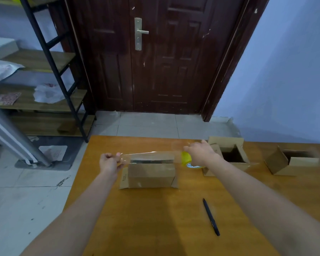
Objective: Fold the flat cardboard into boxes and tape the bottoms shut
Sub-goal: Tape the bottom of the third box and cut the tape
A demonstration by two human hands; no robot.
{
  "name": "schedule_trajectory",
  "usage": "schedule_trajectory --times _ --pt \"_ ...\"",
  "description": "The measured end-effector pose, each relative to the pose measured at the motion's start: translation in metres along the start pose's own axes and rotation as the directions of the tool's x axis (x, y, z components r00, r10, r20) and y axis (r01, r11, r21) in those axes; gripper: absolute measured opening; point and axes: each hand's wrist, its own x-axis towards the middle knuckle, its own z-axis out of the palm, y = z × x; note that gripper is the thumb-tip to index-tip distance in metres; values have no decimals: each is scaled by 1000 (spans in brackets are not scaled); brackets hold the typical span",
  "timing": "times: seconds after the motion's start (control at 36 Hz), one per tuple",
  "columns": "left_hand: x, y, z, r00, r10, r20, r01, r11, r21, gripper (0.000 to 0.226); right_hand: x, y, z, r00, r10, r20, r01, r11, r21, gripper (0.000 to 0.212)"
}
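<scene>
Left hand: grip closed, fingers pinching the free end of the clear tape strip, just left of the box.
Right hand: grip wrapped around the yellow tape roll, held just right of the box.
Clear tape strip: stretched roughly level between the two hands, running over the top of the box; I cannot tell whether it touches the cardboard.
Box being taped: folded cardboard box standing on the table between the hands, side flaps sticking out at its lower left and right ends.
Second box: open-topped, on the far right of the table, just behind the right hand.
Third box: open, further right, near the table's right edge, apart from the second.
Pen: black, lying on the table nearer than the boxes, right of centre.
Door: dark wood, closed, on the far side of the tiled floor.
Shelf unit: far left, wooden boards on a black frame, holding a plastic bag and papers.
</scene>
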Motion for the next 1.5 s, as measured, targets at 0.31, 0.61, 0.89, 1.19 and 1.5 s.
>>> schedule_trajectory --times 0.31,0.61,0.89,1.19,1.5 --pt "10 -15 2 999 -1 52 4 998 -63 29 6 -3 12 999 8 32 -8 1000 -15 56" --pt "3 -19 26 983 -37 180 87 956 -281 27 3 19 21 996 53 71 -59 994 91 49" --pt "8 -30 35 995 -68 74 88 941 -328 30 5 20 25 994 52 94 -64 990 124 54" --pt "15 -45 27 997 -73 8 72 957 -282 29 17 15 33 995 27 95 -38 992 116 51" --pt "24 -44 14 995 -99 -10 91 944 -316 29 36 -4 40 990 -30 140 20 997 77 52"
